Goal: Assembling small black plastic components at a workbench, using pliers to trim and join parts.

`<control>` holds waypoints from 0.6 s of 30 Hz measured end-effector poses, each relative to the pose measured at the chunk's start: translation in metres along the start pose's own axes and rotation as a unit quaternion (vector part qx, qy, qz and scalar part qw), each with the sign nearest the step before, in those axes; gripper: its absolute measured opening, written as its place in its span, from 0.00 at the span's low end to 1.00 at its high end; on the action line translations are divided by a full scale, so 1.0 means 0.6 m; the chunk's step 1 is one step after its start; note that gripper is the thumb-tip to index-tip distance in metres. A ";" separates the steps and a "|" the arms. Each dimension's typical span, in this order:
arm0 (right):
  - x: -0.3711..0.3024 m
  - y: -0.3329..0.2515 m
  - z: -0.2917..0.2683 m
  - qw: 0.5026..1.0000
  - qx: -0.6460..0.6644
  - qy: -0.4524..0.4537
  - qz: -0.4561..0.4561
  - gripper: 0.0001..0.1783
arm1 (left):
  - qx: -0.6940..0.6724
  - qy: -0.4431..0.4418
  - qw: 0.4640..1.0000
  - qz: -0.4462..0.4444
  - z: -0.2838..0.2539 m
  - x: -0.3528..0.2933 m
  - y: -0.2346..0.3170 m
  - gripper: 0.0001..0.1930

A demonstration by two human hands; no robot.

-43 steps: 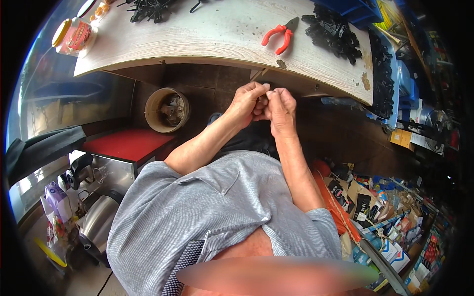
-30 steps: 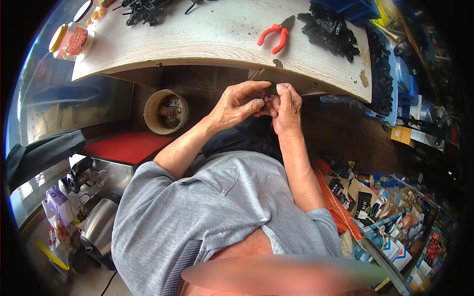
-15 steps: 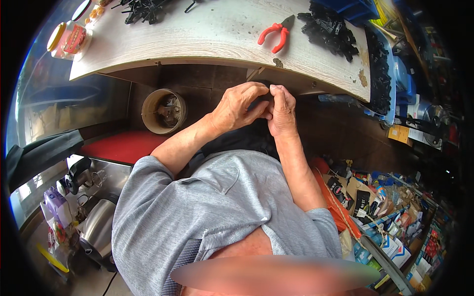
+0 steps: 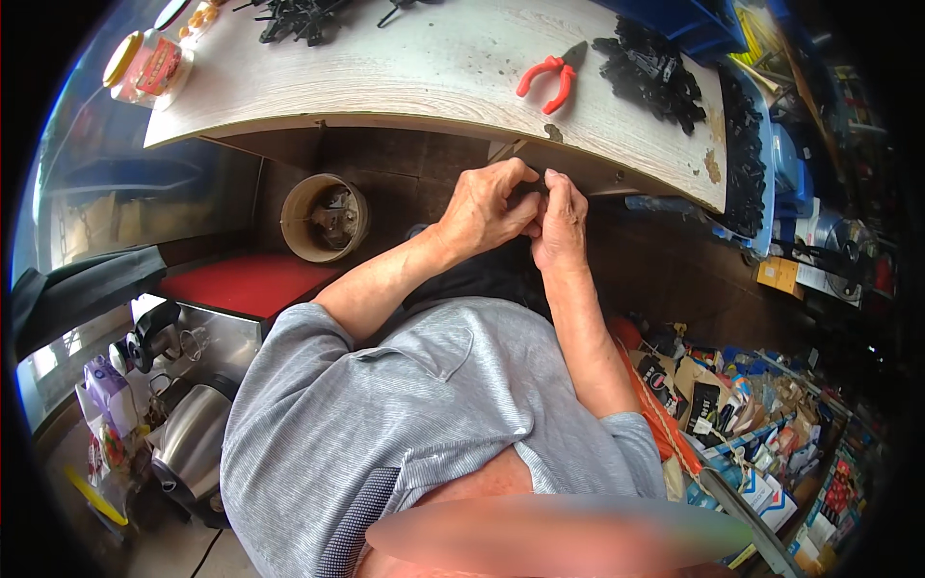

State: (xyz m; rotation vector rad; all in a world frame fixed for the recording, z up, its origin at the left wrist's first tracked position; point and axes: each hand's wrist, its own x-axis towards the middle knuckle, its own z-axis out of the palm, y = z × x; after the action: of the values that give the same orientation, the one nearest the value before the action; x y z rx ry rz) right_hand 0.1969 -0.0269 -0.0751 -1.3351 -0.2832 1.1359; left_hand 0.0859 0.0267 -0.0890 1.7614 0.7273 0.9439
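Both my hands meet in front of my body, just below the near edge of the white worktable [image 4: 424,82]. My left hand [image 4: 485,210] is closed, its thumb and curled fingers pressed together toward the right hand. Close against it, my right hand [image 4: 560,226] is also closed in a pinch. A bit of something dark shows between the fingertips, too small and covered to name. Beyond the hands, pliers [image 4: 566,79] with red handles lie on the tabletop. To their right is a heap of small black plastic pieces [image 4: 653,77].
More black pieces [image 4: 299,19] lie at the table's far left, near a yellow-lidded jar [image 4: 159,69]. A blue tray [image 4: 768,197] of black parts adjoins the table's right end. Under the table stands a bucket [image 4: 291,220] holding scraps. Cluttered goods [image 4: 742,395] fill the lower right.
The whole view has shifted slightly, with table and hands appearing a little lower and to the right. My upper fingertips, touching before, now show a small gap.
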 end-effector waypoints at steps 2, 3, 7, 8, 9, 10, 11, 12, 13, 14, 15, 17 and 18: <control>-0.005 0.000 -0.002 1.000 -0.020 0.017 -0.005 0.13 | 0.031 0.011 0.997 0.065 -0.001 0.003 0.002 0.10; -0.007 0.000 -0.001 1.000 -0.019 0.012 -0.005 0.13 | 0.055 0.011 0.994 0.097 -0.004 0.005 0.004 0.10; -0.026 -0.013 0.025 1.000 -0.025 0.015 -0.002 0.13 | 0.109 0.002 0.985 0.136 -0.028 0.011 0.011 0.11; -0.025 -0.010 0.027 1.000 -0.019 0.018 -0.002 0.13 | 0.112 0.005 0.984 0.138 -0.033 0.010 0.014 0.11; -0.025 -0.010 0.029 1.000 -0.012 0.022 -0.002 0.13 | 0.132 -0.012 0.984 0.121 -0.037 0.009 0.019 0.10; -0.030 -0.014 0.034 1.000 -0.012 0.017 -0.003 0.13 | 0.153 -0.027 0.982 0.103 -0.043 0.010 0.025 0.10; -0.036 -0.021 0.039 1.000 -0.009 0.020 -0.006 0.13 | 0.157 -0.023 0.982 0.104 -0.050 0.014 0.030 0.10; -0.039 -0.026 0.044 1.000 -0.007 0.023 -0.009 0.14 | 0.142 -0.023 0.981 0.132 -0.059 0.021 0.035 0.10; -0.029 -0.026 0.027 0.999 -0.005 -0.019 -0.037 0.15 | 0.126 -0.024 0.979 0.161 -0.069 0.030 0.046 0.11; -0.033 -0.046 0.034 0.999 0.001 -0.030 -0.036 0.17 | 0.116 -0.008 0.978 0.172 -0.088 0.042 0.065 0.13; -0.037 -0.067 0.040 0.998 0.008 -0.041 -0.035 0.18 | 0.102 -0.026 0.989 0.108 -0.111 0.047 0.087 0.13; -0.023 -0.094 0.030 0.998 -0.002 -0.045 -0.047 0.19 | 0.138 0.102 0.977 0.128 -0.148 0.087 0.077 0.16; -0.017 -0.109 0.029 0.998 -0.001 -0.041 -0.056 0.19 | 0.266 0.173 0.935 0.162 -0.177 0.120 0.070 0.18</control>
State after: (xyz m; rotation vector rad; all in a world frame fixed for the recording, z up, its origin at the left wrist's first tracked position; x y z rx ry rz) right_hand 0.2106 -0.0127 -0.0096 -1.2611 -0.4144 1.0975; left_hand 0.0352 0.1206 -0.0059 2.2643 1.0057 1.4000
